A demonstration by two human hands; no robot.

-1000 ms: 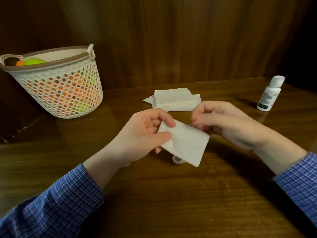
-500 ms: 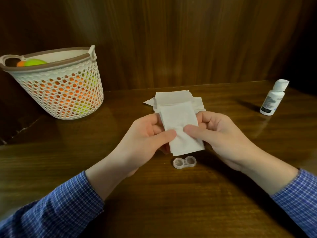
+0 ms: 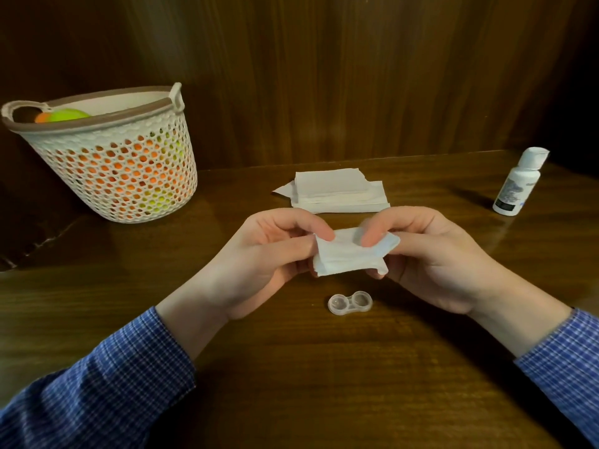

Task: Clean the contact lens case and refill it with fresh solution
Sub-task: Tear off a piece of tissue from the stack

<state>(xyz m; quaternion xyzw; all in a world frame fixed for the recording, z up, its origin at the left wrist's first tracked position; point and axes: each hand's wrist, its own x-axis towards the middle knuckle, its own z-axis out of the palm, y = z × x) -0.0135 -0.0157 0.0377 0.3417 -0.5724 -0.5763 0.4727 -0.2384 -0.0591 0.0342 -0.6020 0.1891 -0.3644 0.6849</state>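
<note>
While the contact lens case (image 3: 350, 303) is lying uncapped (apparently empty), left hand (image 3: 259, 264) and right hand (image 3: 431, 257) are pinching one folded tissue (image 3: 351, 254).

A basket (image 3: 107, 166) sits far left on the table (image 3: 291, 384), a tissue stack (image 3: 337, 194) behind centre, a bottle (image 3: 515, 186) far right, and a lens case (image 3: 350, 303) nearest.

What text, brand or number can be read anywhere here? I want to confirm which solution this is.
White bottle: its label carries a dark block and grey print, too small and blurred to read.
Contact lens case: no marking visible.
Tissue stack and basket: no text.
</note>
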